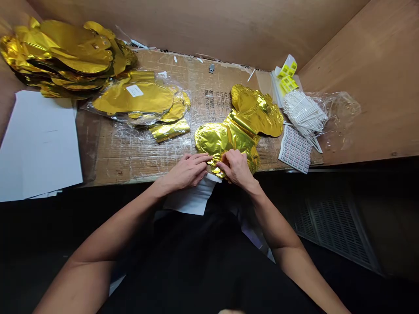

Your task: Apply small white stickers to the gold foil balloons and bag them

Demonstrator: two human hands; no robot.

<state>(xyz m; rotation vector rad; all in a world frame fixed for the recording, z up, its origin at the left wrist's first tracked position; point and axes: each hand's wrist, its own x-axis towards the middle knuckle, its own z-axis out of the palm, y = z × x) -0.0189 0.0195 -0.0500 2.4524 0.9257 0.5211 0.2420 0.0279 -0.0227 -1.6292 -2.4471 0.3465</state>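
A flat, crinkled gold foil balloon (214, 138) lies at the front edge of the cardboard-covered bench. My left hand (188, 171) rests at its lower left corner, fingers stretched out and fingertips on the foil. With bent fingers and thumb, my right hand (236, 168) pinches the balloon's lower edge close beside the left fingertips. Behind it, more gold foil balloons (258, 109) lie folded over and touching it. A white sheet (193, 198) hangs below the bench edge under my left hand.
Gold foil pieces (72, 48) are piled at the back left. Bagged gold balloons (137, 100) lie before them, beside white paper (42, 144). White sticks (304, 111), yellow labels (288, 76) and a printed sticker sheet (295, 148) sit right. Wooden walls (366, 87) enclose the bench.
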